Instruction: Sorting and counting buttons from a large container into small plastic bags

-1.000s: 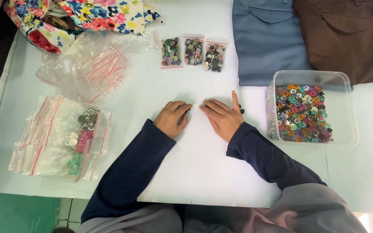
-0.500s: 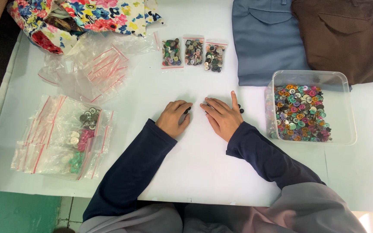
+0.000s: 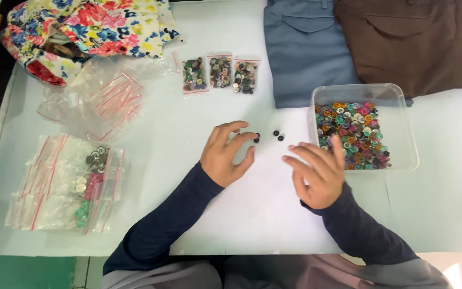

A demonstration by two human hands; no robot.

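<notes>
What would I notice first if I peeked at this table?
Probably the clear plastic tub at the right, heaped with colourful buttons. Next, the person's two hands in the middle: the left hand has its fingertips by a small dark button, with two more dark buttons lying between it and the right hand. A bright flowered cloth fills the top left corner.

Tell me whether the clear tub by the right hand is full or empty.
Partly full: the clear tub has no lid, and mixed coloured buttons cover its floor in a shallow layer well below the rim.
</notes>
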